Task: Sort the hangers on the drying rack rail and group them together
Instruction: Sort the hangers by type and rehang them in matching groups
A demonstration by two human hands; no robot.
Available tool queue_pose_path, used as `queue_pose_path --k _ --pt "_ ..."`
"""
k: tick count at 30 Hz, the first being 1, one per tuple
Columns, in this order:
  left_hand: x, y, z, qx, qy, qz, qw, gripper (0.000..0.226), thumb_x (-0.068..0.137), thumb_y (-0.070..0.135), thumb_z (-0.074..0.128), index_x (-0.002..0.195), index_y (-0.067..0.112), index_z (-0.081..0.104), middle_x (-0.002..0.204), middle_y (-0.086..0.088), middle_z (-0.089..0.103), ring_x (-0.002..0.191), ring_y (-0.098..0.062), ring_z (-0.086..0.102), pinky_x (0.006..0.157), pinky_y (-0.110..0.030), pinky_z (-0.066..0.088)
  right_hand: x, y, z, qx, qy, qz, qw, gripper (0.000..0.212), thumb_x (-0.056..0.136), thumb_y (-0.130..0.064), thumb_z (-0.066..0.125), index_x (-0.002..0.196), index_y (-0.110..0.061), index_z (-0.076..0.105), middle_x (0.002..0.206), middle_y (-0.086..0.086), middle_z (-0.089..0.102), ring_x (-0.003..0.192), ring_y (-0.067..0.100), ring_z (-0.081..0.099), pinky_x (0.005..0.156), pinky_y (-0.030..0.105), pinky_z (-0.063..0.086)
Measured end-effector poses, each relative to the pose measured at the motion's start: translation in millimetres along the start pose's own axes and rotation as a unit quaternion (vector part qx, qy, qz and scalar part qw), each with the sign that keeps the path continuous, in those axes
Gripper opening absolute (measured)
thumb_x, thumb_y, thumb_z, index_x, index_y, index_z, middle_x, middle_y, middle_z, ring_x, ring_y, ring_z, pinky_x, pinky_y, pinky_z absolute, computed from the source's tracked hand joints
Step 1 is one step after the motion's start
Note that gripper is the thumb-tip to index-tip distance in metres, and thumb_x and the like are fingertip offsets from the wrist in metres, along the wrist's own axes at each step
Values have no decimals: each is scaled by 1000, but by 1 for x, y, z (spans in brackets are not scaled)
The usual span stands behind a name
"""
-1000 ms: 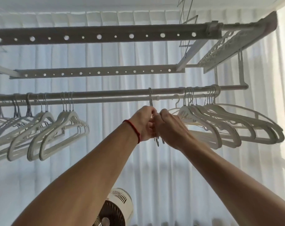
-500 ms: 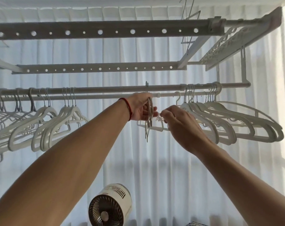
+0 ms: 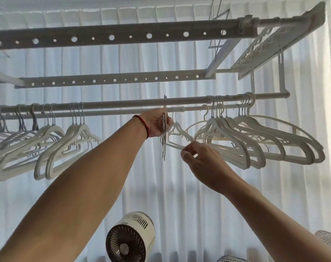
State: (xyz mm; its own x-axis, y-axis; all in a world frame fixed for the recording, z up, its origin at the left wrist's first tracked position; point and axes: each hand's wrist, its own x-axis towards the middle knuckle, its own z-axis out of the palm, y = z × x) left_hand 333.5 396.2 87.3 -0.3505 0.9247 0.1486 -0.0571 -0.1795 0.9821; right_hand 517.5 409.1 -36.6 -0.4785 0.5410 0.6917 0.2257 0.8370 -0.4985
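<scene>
— What hangs at the rail's (image 3: 123, 104) left end?
— A bunch of white hangers (image 3: 53, 140).
— And the hands?
— The left hand (image 3: 157, 122) grips edge-on hangers (image 3: 164, 137) mid-rail; the right hand (image 3: 200, 159) pinches a single hanger (image 3: 178, 130) beside the right-end group (image 3: 255, 137).

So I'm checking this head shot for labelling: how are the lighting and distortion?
Head view: strongly backlit by the curtain, which washes out the white hangers; the rail bows from wide-angle distortion; the left hand and right hand are shaded but fairly sharp.
</scene>
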Motion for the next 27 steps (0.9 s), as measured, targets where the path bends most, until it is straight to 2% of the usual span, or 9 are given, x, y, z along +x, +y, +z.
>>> queue_pose_path --k 9,11,13,15,17,18,20,24,27 --pt "-65 -90 -35 36 -70 -91 993 19 97 5 34 82 11 43 68 -3 40 29 -2 27 30 -15 20 -5 37 37 -29 -37 47 998 25 93 -31 59 117 -24 64 116 -7 64 101 14 62 91 33 50" --pt "-94 -110 -49 13 -91 -107 990 14 96 8 36 87 10 46 67 -2 44 29 -2 27 29 -16 20 -5 57 61 -23 -86 99 991 42 91 -28 64 132 -17 58 131 1 62 112 19 62 97 33 49" --pt "-122 -122 -64 -29 -128 -134 982 8 95 9 40 91 9 48 67 -1 45 27 -2 29 28 -16 20 -13 76 90 -24 -164 138 977 70 89 -26 70 150 -10 41 152 10 45 137 24 46 110 31 38" --pt "-143 -128 -85 -76 -163 -167 969 8 90 7 48 96 4 52 69 -2 45 26 -3 29 28 -17 17 -23 92 118 -1 -198 124 972 69 91 -25 70 151 -12 39 155 8 40 144 23 38 115 31 31" --pt "-158 -135 -112 -118 -180 -201 956 20 87 5 52 106 -2 55 71 -7 48 26 -6 26 26 -18 21 -33 103 139 34 -179 119 976 22 99 -27 61 119 -20 64 125 2 67 118 23 61 105 36 44" --pt "-164 -139 -126 -124 -181 -211 952 26 87 4 54 111 -5 56 73 -10 51 26 -7 28 26 -19 23 -37 103 144 45 -172 119 977 16 102 -31 55 96 -21 67 98 -1 74 96 22 68 94 40 51" --pt "-178 -148 -153 -82 -170 -213 959 40 84 8 65 120 -9 59 82 -14 60 31 -8 40 31 -19 30 -44 98 150 39 -180 112 976 40 104 -38 49 70 -18 57 63 -4 61 61 17 58 72 37 51" --pt "-215 -145 -191 139 -144 -157 967 50 88 21 70 132 -1 60 113 -22 67 73 -23 62 67 -31 52 -56 74 149 -24 -177 74 981 52 102 -46 52 59 -17 42 51 -6 43 52 17 38 56 35 35" --pt "-238 -144 -205 384 -104 -85 913 36 90 6 69 125 13 65 88 -10 74 70 -19 62 70 -33 53 -63 45 149 -38 -188 80 978 62 97 -51 58 52 -16 35 45 -8 32 48 13 28 52 31 28"
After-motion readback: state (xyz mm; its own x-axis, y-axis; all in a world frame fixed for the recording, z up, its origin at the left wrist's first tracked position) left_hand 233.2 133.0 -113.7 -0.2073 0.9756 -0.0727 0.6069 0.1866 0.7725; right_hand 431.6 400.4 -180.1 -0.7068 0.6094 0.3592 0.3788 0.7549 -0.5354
